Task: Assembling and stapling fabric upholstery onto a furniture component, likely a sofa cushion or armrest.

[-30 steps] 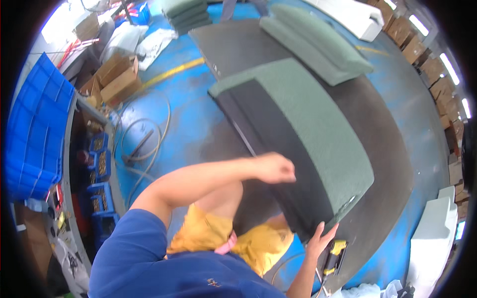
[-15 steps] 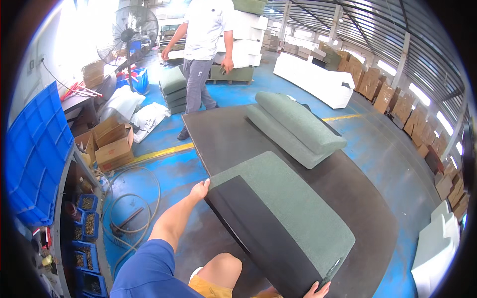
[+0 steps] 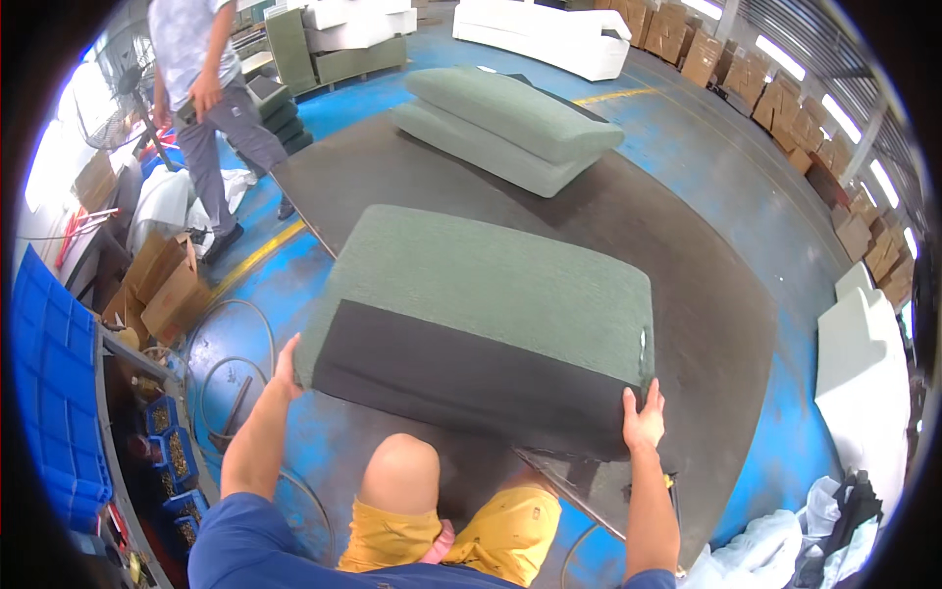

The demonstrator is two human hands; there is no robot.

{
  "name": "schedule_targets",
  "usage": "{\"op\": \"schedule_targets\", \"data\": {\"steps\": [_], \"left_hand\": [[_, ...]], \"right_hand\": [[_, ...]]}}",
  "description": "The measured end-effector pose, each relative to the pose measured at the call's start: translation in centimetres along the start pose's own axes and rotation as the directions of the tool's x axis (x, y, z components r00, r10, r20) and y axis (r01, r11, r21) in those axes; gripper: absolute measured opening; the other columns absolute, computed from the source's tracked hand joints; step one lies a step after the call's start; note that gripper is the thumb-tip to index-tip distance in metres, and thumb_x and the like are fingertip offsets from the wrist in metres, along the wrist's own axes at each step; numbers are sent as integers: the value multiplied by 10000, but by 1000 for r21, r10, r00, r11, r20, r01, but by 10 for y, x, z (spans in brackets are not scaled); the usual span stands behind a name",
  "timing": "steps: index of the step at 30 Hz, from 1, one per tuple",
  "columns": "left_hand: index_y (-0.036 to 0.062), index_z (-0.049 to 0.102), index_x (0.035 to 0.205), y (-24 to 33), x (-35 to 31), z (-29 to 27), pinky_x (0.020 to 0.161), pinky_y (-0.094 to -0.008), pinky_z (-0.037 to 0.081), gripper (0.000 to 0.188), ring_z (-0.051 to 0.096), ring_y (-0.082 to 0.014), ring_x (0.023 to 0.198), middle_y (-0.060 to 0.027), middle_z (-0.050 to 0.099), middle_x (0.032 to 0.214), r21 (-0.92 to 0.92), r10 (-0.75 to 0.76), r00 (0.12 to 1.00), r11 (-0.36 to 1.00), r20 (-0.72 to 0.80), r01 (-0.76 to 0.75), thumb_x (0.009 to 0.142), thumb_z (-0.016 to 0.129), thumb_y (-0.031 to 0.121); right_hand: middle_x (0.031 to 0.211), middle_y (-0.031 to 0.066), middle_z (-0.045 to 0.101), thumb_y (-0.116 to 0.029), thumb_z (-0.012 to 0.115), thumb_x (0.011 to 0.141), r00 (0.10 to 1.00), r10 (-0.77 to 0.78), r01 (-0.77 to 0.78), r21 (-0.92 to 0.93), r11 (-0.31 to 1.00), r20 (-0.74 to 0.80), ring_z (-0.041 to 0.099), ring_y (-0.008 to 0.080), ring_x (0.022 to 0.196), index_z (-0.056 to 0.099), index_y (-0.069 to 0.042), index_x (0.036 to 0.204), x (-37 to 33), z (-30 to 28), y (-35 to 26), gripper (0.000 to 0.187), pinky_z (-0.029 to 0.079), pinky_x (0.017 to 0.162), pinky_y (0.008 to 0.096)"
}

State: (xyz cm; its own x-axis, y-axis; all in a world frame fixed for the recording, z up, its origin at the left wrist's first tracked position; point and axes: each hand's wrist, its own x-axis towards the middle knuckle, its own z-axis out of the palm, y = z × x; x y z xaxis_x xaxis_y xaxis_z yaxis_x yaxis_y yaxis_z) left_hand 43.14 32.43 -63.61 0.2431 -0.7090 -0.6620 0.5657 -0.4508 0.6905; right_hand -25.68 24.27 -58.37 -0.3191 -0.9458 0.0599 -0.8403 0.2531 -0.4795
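A large green upholstered sofa cushion (image 3: 491, 275) with a black fabric strip (image 3: 432, 373) along its near side lies between my hands, partly over the brown tabletop. My left hand (image 3: 287, 367) grips its near left corner, some fingers hidden behind the edge. At the near right corner, my right hand (image 3: 644, 417) holds on, with the thumb on the black fabric and the fingers along the end. A small pale gap or mark shows on the cushion's right end. Farther back on the table (image 3: 697, 285) rest two more green padded pieces (image 3: 510, 123), one upon the other.
A person (image 3: 211, 108) walks at the far left beside stacked green cushions. Left of me are a blue plastic panel (image 3: 59, 393), small bins of hardware (image 3: 177, 456), a coiled hose (image 3: 231, 304) and a cardboard box (image 3: 172, 294). White foam pieces (image 3: 863, 363) stand at right.
The cushion has turned, its left end swinging nearer me and its right end away, so it now lies more crosswise. Both hands moved with it. The person walked further left and nearer.
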Motion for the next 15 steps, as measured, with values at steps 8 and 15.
{"op": "schedule_targets", "data": {"steps": [8, 15], "left_hand": [[32, 444, 1525, 127, -195, 145, 1189, -395, 304, 864, 447, -205, 1409, -107, 499, 1524, 134, 710, 564, 566, 420, -813, 925, 601, 634], [158, 251, 1608, 165, -298, 401, 1216, -455, 284, 915, 308, -348, 1496, -198, 303, 1608, -199, 671, -260, -169, 694, -965, 881, 794, 272]], "right_hand": [[1420, 235, 587, -517, 535, 1021, 995, 96, -75, 514, 855, -14, 550, 330, 1335, 496, 32, 1466, 29, 0, 89, 707, 398, 1137, 394], [1552, 101, 451, -623, 231, 1079, 933, -356, 155, 835, 528, 52, 416, 243, 1421, 362, -46, 1573, 35, -143, -125, 770, 310, 1197, 381]]}}
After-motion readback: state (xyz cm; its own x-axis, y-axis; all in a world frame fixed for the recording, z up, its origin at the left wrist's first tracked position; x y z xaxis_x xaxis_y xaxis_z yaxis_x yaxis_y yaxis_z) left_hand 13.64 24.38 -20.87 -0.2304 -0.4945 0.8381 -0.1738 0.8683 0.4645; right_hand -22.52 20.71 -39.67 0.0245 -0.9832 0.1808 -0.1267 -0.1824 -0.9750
